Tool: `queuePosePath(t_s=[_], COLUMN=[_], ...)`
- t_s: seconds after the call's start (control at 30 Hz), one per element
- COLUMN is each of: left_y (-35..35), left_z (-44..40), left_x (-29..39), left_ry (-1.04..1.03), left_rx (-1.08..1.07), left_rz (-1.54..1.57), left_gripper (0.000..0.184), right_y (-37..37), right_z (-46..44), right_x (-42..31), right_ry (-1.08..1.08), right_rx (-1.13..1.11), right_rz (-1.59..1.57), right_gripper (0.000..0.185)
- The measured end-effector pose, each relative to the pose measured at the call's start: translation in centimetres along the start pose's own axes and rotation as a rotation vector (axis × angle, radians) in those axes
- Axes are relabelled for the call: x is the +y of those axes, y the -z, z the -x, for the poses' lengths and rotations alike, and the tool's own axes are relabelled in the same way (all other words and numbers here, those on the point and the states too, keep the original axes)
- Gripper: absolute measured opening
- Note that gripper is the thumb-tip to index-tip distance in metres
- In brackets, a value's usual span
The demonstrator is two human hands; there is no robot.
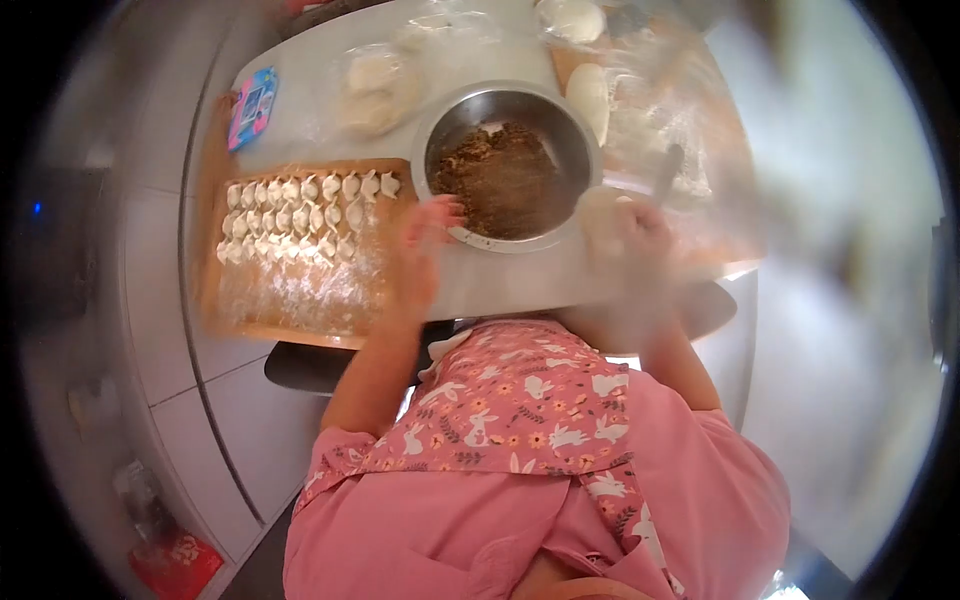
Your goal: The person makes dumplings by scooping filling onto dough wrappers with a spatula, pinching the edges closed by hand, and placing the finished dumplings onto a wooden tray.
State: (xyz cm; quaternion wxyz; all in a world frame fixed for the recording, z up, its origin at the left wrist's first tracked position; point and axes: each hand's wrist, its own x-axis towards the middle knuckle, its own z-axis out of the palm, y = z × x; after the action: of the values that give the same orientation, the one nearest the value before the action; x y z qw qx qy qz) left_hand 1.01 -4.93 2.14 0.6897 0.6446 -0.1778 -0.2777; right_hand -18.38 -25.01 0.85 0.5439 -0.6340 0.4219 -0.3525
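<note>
My left hand (432, 228) hovers at the lower left rim of a steel bowl (592, 180), its fingers apart and nothing visible in them. Inside the bowl is a brown minced filling (505, 185), heaped to the left. On the bowl's right, my right hand (648, 228) is closed at the edge of a pale, round dough wrapper (602, 215), blurred by the hazy lens. Left of the bowl, a wooden board (290, 315) dusted with flour carries rows of folded dumplings (295, 215).
A floured board (700, 130) lies on the right, with a dark, blade-like shape (668, 170) and an oblong pale piece (588, 100). Dough under clear plastic (375, 90) sits behind the bowl. A blue and pink packet (253, 108) stands at the table's left edge.
</note>
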Motion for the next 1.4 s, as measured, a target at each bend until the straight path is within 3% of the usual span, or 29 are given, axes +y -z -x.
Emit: queuePosePath(t_s=[0.03,0.07,0.13,0.17,0.27,0.3,0.33,0.4,0.43,0.5,0.57,0.63,0.67,0.8,0.9,0.97,1.0,1.07,1.13,1.27,1.33,1.37,1.4], left_y=[-2.3,-3.4,-5.3,-5.0,-3.8,-2.8,-1.8,-0.1,0.4,1.7,3.1,3.2,3.0,2.4,2.9,3.0,2.8,2.4,2.1,2.6,2.8,2.7,2.6], left_z=[1.5,1.3,2.0,2.1,1.8,1.6,1.5,2.5,3.3,3.4,3.1,3.2,3.2,3.2,3.4,3.3,3.2,2.6,2.4,1.8,1.5,1.5,1.6], left_x=[2.8,-0.9,-0.3,-0.7,-1.7,-1.7,-1.6,-2.4,-2.6,-3.9,-6.3,-5.5,-5.0,-4.0,-5.3,-5.6,-5.3,-4.5,-4.5,-6.2,-6.0,-5.8,-5.3], left_ry=[0.136,0.391,0.594,0.592,0.436,0.535,0.635,0.583,0.385,0.188,0.411,0.458,0.503,0.507,0.25,0.247,0.247,0.494,0.507,0.481,0.468,0.454,0.452], left_rx=[-0.175,-0.226,-0.183,-0.181,-0.178,-0.117,-0.056,-0.04,-0.028,-0.012,0.137,0.19,0.236,0.294,0.118,0.094,0.086,0.302,0.349,0.419,0.418,0.419,0.417], left_rz=[0.101,0.58,0.717,0.719,0.765,0.808,0.849,0.781,0.577,0.374,0.456,0.607,0.757,0.786,0.275,0.281,0.283,0.873,0.848,0.838,0.852,0.864,0.863], left_gripper=[0.034,0.038,0.038,0.038,0.035,0.035,0.034,0.034,0.034,0.034,0.031,0.031,0.03,0.029,0.03,0.03,0.031,0.031,0.031,0.03,0.029,0.029,0.029], right_y=[-1.5,-3.2,-5.8,-6.3,-7.6,-7.2,-7.1,-7.1,-6.9,-6.6,-7.1,-7.8,-8.0,-9.8,-10.3,-10.0,-9.6,-9.2,-9.5,-9.4,-9.2,-9.1,-9.2], right_z=[1.1,2.4,4.3,4.4,3.7,2.9,2.2,0.5,-0.3,-2.0,-2.9,-3.2,-3.5,-3.6,-3.5,-3.3,-3.1,-3.1,-3.1,-3.9,-5.0,-5.6,-6.0], right_x=[-1.2,-2.6,-5.3,-7.0,-3.7,-4.3,-3.8,-2.6,-3.5,-2.6,-1.1,-0.3,-0.1,-0.8,-0.8,-0.4,0.0,0.4,-0.9,0.9,2.6,3.2,2.8], right_ry=[-0.009,-0.016,0.07,0.305,0.166,0.336,0.336,0.333,0.234,0.323,0.418,0.687,0.688,0.599,0.422,0.306,0.316,0.325,0.122,-0.08,-0.365,-0.364,0.099], right_rx=[-0.089,-0.204,-0.433,-0.545,-0.621,-0.608,-0.61,-0.56,-0.659,-0.755,-0.858,-0.787,-0.787,-0.854,-0.98,-1.025,-0.987,-0.947,-0.975,-0.986,-1.048,-1.048,-1.149], right_rz=[-0.011,-0.003,0.111,0.338,0.076,0.283,0.283,0.706,0.812,0.928,1.04,0.782,0.781,0.961,1.117,1.144,0.999,0.856,0.848,0.714,0.386,0.384,0.331], right_gripper=[0.013,0.013,0.013,0.015,0.019,0.027,0.027,0.034,0.036,0.033,0.031,0.026,0.026,0.024,0.026,0.026,0.026,0.026,0.025,0.024,0.024,0.024,0.024])
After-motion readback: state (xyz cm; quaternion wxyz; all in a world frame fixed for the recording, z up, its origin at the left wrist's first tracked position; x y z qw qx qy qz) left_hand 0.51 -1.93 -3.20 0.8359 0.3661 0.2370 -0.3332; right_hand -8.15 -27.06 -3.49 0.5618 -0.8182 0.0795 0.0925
